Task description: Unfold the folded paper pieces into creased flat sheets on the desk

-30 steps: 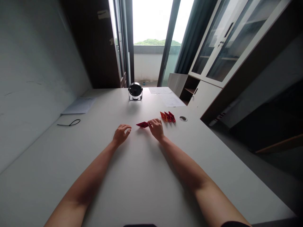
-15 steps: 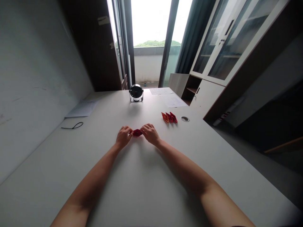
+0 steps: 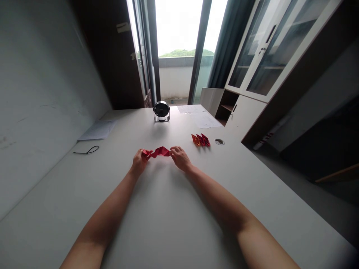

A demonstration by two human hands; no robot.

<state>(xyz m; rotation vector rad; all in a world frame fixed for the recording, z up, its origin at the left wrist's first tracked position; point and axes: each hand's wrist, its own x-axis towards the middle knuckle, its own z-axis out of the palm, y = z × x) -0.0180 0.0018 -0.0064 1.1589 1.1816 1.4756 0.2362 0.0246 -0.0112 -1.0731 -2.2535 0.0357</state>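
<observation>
A strip of folded red paper (image 3: 158,152) stretches between my two hands just above the grey table (image 3: 168,209). My left hand (image 3: 139,161) pinches its left end with the fingers closed. My right hand (image 3: 180,158) pinches the right end, fingers closed too. A short row of folded red paper pieces (image 3: 201,139) lies on the table to the right of my right hand, apart from it.
A small round fan (image 3: 161,111) stands at the far middle of the table. White sheets (image 3: 199,116) lie at the far right, another paper (image 3: 98,129) at the far left with a black cable tie (image 3: 86,150) near it. A round cable hole (image 3: 219,141) sits beside the red pieces.
My right hand brought the red paper toward the left hand, both hands took hold of it, and they have pulled apart, stretching it into a longer strip.
</observation>
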